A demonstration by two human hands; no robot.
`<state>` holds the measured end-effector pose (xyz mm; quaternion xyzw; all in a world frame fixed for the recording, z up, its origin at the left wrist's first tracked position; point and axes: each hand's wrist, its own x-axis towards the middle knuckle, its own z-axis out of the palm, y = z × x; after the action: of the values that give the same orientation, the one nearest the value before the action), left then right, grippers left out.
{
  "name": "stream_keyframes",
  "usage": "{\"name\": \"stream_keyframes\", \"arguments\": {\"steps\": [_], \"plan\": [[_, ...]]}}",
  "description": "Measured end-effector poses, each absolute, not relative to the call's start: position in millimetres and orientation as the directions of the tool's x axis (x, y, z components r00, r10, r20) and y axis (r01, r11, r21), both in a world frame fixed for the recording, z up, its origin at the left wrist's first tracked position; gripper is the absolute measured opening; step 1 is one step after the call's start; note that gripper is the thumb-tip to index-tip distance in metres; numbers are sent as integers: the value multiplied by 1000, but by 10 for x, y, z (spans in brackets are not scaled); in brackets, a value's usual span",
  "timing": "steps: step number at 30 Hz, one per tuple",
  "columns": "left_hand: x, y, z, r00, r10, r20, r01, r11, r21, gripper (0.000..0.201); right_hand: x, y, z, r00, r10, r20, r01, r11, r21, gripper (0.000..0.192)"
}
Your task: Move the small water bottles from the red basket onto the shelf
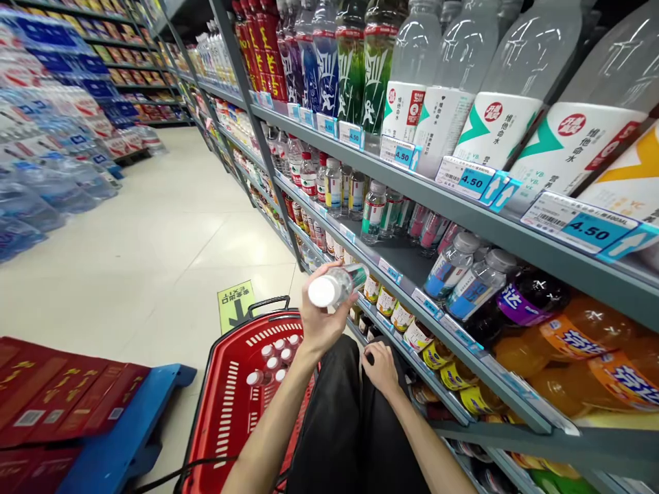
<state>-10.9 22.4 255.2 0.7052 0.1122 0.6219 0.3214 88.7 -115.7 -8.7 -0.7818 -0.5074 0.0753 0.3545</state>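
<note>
My left hand (326, 317) is wrapped around a clear plastic bottle (344, 281) with a white cap, which points toward me. It holds the bottle above the far end of a red shopping basket (222, 398), beside the shelf. Inside the basket stand several bottles with white caps (281, 353). My right hand (382, 365) hangs over my right knee, empty, its fingers loosely bent and apart from the thumb. On the middle shelf near the hands are small clear bottles with green labels (373, 213) and others with blue labels (453, 264).
Large bottles (497, 123) fill the upper shelf above price tags (473, 180). Orange soda bottles (571, 336) lie at lower right. A blue pallet (118, 439) with red boxes (62, 391) stands left of the basket. A green exit sign (235, 302) marks the floor; water packs (41, 185) stand farther left.
</note>
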Motion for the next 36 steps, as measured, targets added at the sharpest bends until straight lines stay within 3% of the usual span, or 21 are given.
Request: {"name": "stream_keyframes", "arguments": {"steps": [5, 9, 17, 23, 28, 32, 36], "plan": [[258, 373, 2855, 203, 207, 957, -356, -895, 269, 63, 886, -1167, -82, 471, 843, 259, 746, -224, -627, 15], [584, 390, 2851, 250, 67, 966, -426, -888, 172, 62, 887, -1172, -85, 459, 844, 276, 752, -204, -627, 16], [1034, 459, 2758, 375, 93, 922, -411, -875, 255, 62, 874, -1149, -75, 458, 846, 273, 765, -219, -606, 17], [1146, 671, 2948, 666, 193, 720, -185, -893, 410, 75, 837, -1068, -102, 437, 861, 261, 813, -254, -524, 16], [1287, 902, 3127, 766, 267, 585, -110, -842, 529, 77, 798, -980, -164, 429, 877, 215, 836, -296, -461, 19], [1460, 1027, 3169, 835, 229, 500, -125, -806, 578, 75, 788, -952, -230, 425, 878, 222, 859, -313, -404, 20], [1598, 1037, 3061, 815, 215, 539, -195, -773, 603, 69, 807, -946, -301, 390, 893, 226, 896, -311, -316, 24]]}}
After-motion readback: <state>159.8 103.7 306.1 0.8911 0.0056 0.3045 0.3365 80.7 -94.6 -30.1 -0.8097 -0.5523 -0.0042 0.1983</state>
